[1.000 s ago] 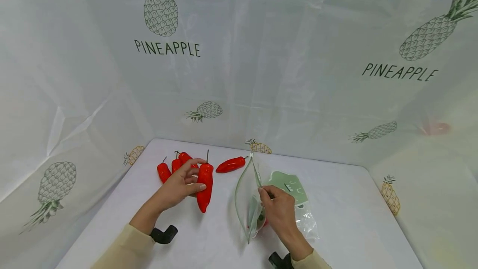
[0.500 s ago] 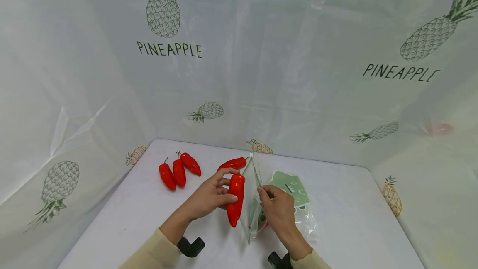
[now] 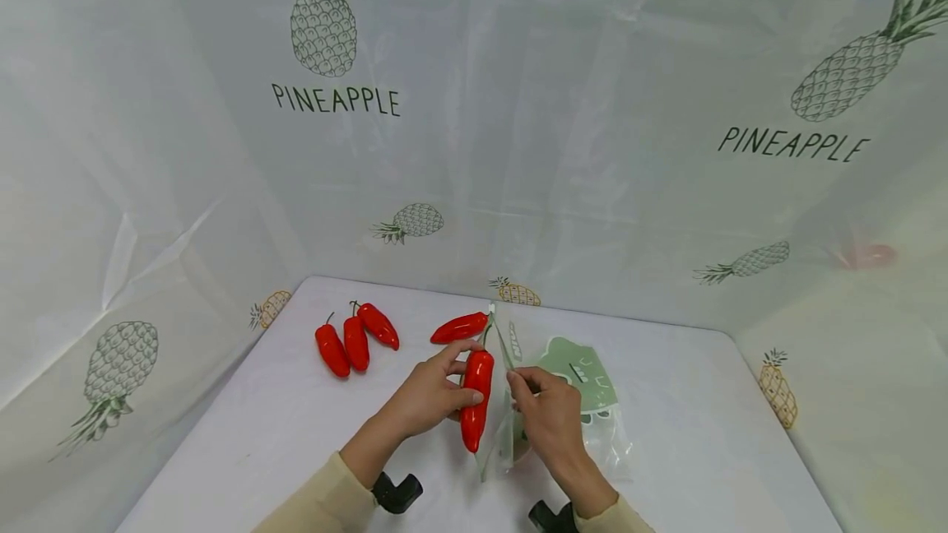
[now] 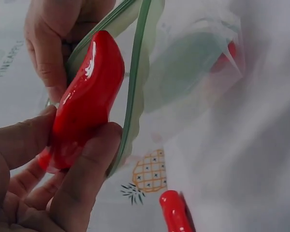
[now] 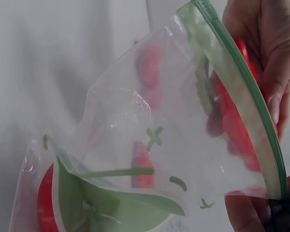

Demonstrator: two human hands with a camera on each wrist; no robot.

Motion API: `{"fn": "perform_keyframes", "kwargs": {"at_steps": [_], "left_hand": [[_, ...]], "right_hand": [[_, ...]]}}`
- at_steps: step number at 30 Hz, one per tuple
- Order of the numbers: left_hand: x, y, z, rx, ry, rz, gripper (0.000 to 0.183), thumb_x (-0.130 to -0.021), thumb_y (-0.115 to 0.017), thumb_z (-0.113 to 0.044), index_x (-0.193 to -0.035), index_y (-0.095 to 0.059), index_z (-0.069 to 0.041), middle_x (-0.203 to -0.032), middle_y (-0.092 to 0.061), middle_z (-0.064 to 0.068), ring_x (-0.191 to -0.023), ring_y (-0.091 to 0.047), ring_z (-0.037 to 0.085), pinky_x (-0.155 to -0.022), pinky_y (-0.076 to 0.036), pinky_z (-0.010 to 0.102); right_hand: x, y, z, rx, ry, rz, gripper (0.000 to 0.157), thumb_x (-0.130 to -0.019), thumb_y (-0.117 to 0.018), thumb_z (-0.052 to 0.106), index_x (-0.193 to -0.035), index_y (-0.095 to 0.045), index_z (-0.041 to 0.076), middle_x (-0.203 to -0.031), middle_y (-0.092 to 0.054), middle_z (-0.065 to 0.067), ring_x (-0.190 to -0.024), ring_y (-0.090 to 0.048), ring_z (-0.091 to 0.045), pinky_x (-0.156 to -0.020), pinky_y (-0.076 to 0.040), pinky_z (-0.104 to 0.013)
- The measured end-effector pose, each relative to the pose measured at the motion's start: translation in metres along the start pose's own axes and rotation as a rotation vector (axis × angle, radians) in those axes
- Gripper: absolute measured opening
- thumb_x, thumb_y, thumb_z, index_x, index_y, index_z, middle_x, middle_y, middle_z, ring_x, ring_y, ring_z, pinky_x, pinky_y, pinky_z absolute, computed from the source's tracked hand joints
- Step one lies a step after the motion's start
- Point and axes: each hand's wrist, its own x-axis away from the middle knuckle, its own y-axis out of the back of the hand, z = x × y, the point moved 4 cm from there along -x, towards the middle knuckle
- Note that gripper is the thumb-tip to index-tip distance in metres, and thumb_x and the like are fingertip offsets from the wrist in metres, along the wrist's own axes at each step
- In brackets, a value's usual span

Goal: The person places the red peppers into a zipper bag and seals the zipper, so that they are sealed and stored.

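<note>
My left hand (image 3: 433, 391) grips a glossy red chili pepper (image 3: 476, 401) between thumb and fingers. In the left wrist view the pepper (image 4: 89, 96) stands at the mouth of a clear zip bag, beside its green zip edge (image 4: 137, 63). My right hand (image 3: 551, 414) pinches the bag's rim and keeps the mouth apart. Green printing (image 3: 581, 368) covers part of the bag, which spreads to the right. Through its wall the right wrist view shows a red shape (image 5: 47, 198) low in the bag, partly hidden by the print.
Three red peppers (image 3: 356, 342) lie together at the table's back left. Another pepper (image 3: 459, 327) lies just behind my left hand. A white sheet with pineapple prints (image 3: 407, 220) hangs around the white table (image 3: 689, 410).
My left hand has carried the pepper rightward from near the group to the bag's mouth. The mouth looks narrower from the head view. My right hand has stayed almost in place.
</note>
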Motion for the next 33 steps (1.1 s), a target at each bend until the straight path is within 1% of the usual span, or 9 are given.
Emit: {"fn": "perform_keyframes", "kwargs": {"at_steps": [6, 12, 16, 20, 24, 26, 28, 33], "left_hand": [[-0.001, -0.004, -0.007, -0.113, 0.029, -0.062, 0.072, -0.089, -0.085, -0.017, -0.152, -0.051, -0.021, -0.141, -0.064, 0.023, -0.11, -0.07, 0.035, -0.068, -0.067, 0.041], [-0.004, -0.012, -0.013, -0.208, 0.045, -0.09, 0.072, -0.088, -0.085, -0.013, -0.152, -0.051, -0.016, -0.137, -0.066, 0.024, -0.102, -0.072, 0.033, -0.063, -0.066, 0.041], [-0.005, -0.013, -0.013, -0.251, 0.032, -0.108, 0.073, -0.088, -0.085, -0.013, -0.152, -0.051, -0.016, -0.137, -0.066, 0.024, -0.102, -0.073, 0.035, -0.065, -0.066, 0.045], [-0.006, -0.011, -0.012, -0.306, 0.015, -0.127, 0.072, -0.089, -0.085, -0.015, -0.153, -0.052, -0.017, -0.136, -0.067, 0.022, -0.104, -0.072, 0.035, -0.069, -0.067, 0.047], [-0.006, -0.008, -0.01, -0.391, -0.002, -0.136, 0.071, -0.088, -0.086, -0.018, -0.151, -0.055, -0.018, -0.132, -0.07, 0.019, -0.101, -0.07, 0.03, -0.071, -0.067, 0.045], [-0.006, -0.006, -0.008, -0.422, -0.006, -0.129, 0.07, -0.087, -0.087, -0.019, -0.15, -0.056, -0.019, -0.13, -0.071, 0.018, -0.1, -0.069, 0.028, -0.071, -0.067, 0.043], [-0.006, -0.006, -0.007, -0.405, 0.001, -0.105, 0.07, -0.087, -0.087, -0.021, -0.151, -0.057, -0.021, -0.132, -0.071, 0.017, -0.099, -0.068, 0.027, -0.071, -0.066, 0.041], [-0.007, -0.006, -0.004, -0.306, 0.028, -0.048, 0.072, -0.087, -0.087, -0.028, -0.152, -0.056, -0.026, -0.139, -0.068, 0.015, -0.1, -0.066, 0.024, -0.071, -0.065, 0.038]], "right_hand": [[0.0, 0.0, 0.005, -0.018, 0.014, 0.001, 0.007, -0.097, -0.077, 0.014, -0.097, -0.082, 0.01, -0.076, -0.073, 0.001, -0.06, -0.066, -0.004, -0.056, -0.057, -0.02], [0.001, 0.001, 0.01, -0.061, 0.001, 0.009, 0.006, -0.096, -0.077, 0.011, -0.095, -0.082, 0.008, -0.072, -0.072, 0.002, -0.059, -0.068, -0.006, -0.055, -0.058, -0.021], [0.003, 0.007, 0.019, -0.111, -0.011, 0.012, 0.006, -0.096, -0.077, 0.011, -0.095, -0.082, 0.009, -0.072, -0.072, 0.001, -0.059, -0.07, -0.009, -0.052, -0.057, -0.023], [0.005, 0.017, 0.03, -0.156, -0.007, 0.011, 0.007, -0.097, -0.077, 0.012, -0.096, -0.082, 0.008, -0.075, -0.073, -0.001, -0.06, -0.069, -0.009, -0.055, -0.059, -0.023], [0.006, 0.026, 0.039, -0.183, -0.006, 0.007, 0.007, -0.097, -0.077, 0.013, -0.097, -0.082, 0.008, -0.076, -0.074, -0.002, -0.06, -0.069, -0.009, -0.058, -0.06, -0.023], [0.006, 0.027, 0.042, -0.194, -0.016, 0.011, 0.007, -0.097, -0.077, 0.013, -0.097, -0.082, 0.009, -0.076, -0.074, -0.001, -0.06, -0.07, -0.01, -0.06, -0.061, -0.024], [0.007, 0.028, 0.044, -0.197, -0.024, 0.017, 0.007, -0.097, -0.076, 0.012, -0.097, -0.082, 0.008, -0.077, -0.074, -0.001, -0.061, -0.07, -0.011, -0.061, -0.062, -0.025], [0.008, 0.026, 0.043, -0.206, -0.04, 0.025, 0.007, -0.098, -0.075, 0.011, -0.097, -0.082, 0.009, -0.078, -0.074, -0.003, -0.065, -0.07, -0.011, -0.062, -0.062, -0.024]]}}
